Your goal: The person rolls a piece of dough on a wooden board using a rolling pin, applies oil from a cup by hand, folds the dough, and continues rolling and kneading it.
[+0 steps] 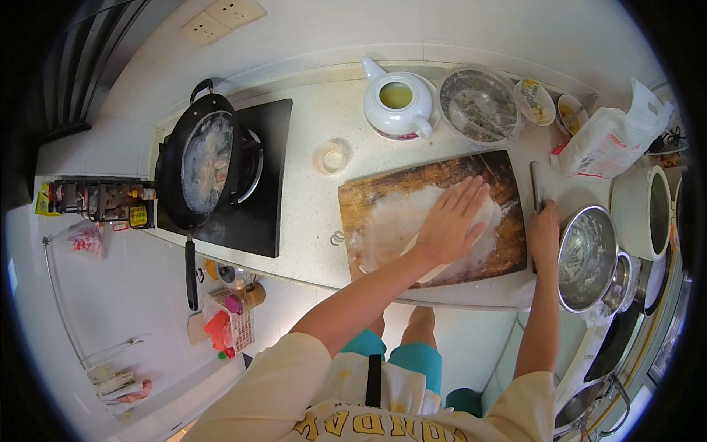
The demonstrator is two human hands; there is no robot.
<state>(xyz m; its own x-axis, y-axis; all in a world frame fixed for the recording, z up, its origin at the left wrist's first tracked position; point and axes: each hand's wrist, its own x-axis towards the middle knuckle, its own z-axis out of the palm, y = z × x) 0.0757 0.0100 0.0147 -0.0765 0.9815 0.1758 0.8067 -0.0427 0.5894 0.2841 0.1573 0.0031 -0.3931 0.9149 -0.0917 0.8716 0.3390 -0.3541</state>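
My left hand (455,221) lies flat on a long pale roll of dough (433,273), with its fingers stretched and slightly apart. The dough lies slanted across a floured wooden cutting board (513,243), and my palm and forearm cover part of it. Just right of the board, my right hand (544,229) closes around a grey metal knife (536,182). That knife runs along the board's right edge; my fingers hide its middle, so its full shape cannot be seen.
Left stands a black wok (179,130) of whitish liquid and pieces on a gas hob (265,221). Behind the board are a small glass (332,160), a white teapot (406,110) and a covered bowl (478,105). A dough-smeared steel bowl (588,259) and a white flour bag (605,146) are at right.
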